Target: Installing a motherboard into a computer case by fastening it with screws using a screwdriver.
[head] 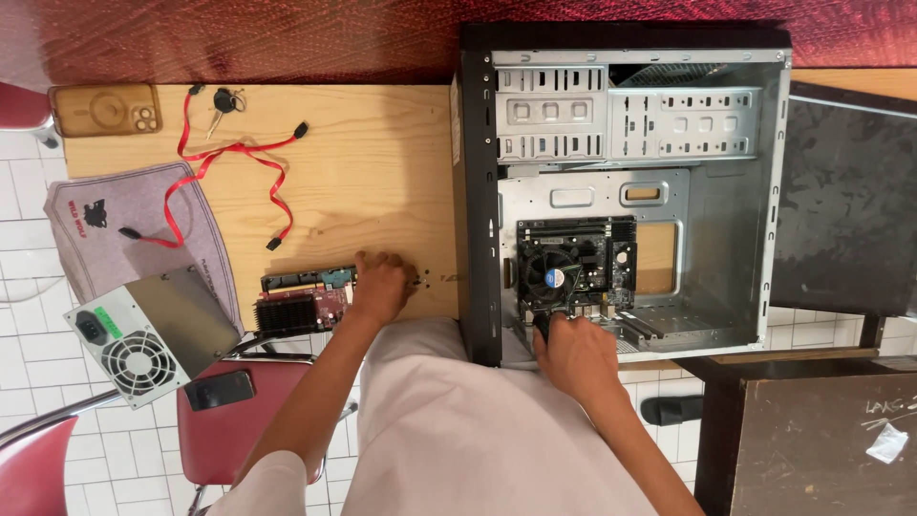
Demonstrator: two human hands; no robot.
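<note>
An open computer case [726,191] lies on its side on a wooden table [382,162]. Inside it sits a small motherboard [611,258] with a round black cooler fan [554,277]. My right hand [576,354] rests at the near edge of the motherboard, fingers curled down onto it; whether it grips anything is hidden. My left hand [380,285] is on the table left of the case, fingers bent over several small dark screws [425,278]. A red graphics card [304,308] with a black heatsink lies just left of that hand.
Red data cables [229,153] and keys [224,99] lie on the table's far left, beside a phone in a clear case [105,108]. A grey cloth [143,229] and a power supply [148,330] hang off the left edge. A red chair holds a dark phone [220,389]. Dark tables stand at right.
</note>
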